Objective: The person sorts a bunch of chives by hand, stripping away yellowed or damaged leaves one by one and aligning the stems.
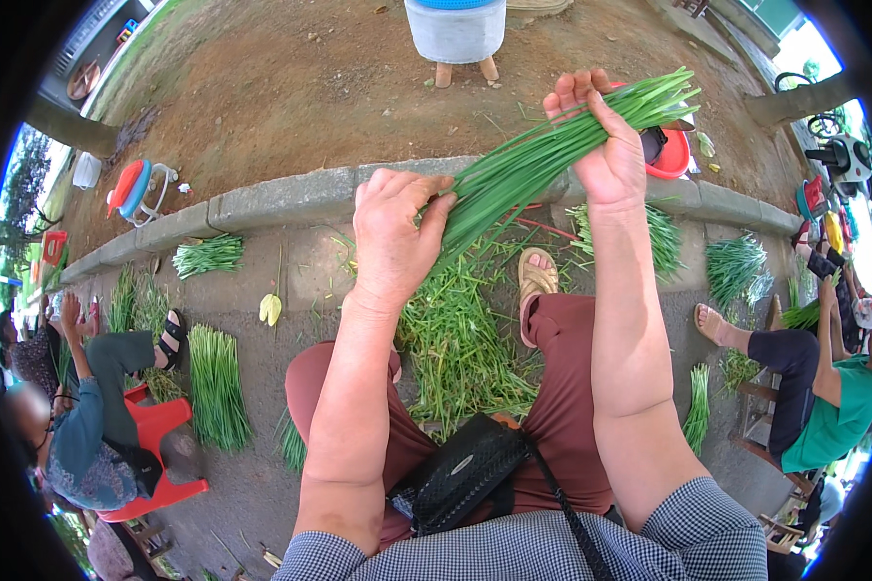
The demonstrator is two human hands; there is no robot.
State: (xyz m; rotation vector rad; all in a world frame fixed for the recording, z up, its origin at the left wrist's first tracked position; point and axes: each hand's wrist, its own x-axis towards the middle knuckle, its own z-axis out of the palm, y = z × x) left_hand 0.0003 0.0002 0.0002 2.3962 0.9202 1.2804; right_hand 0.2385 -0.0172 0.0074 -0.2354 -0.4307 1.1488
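Observation:
A long bunch of green chives (528, 169) slants across in front of me, its pale cut ends up at the right. My right hand (610, 150) cradles the bunch near those ends, thumb across the front and fingers behind it. At the lower left, my left hand (402, 223) pinches blades at the bunch's edge between thumb and forefinger. Below, between my knees, lies a heap of loose green and yellowish trimmings (465, 339). A black bag (465, 470) rests on my lap with its strap to the right.
A stone kerb (281, 198) runs across ahead. Chive bundles lie on the pavement, one large bundle (218, 387) at left and another (734, 266) at right. A red basin (670, 155) sits beyond my right hand. People sit at both sides, one by a red stool (160, 426).

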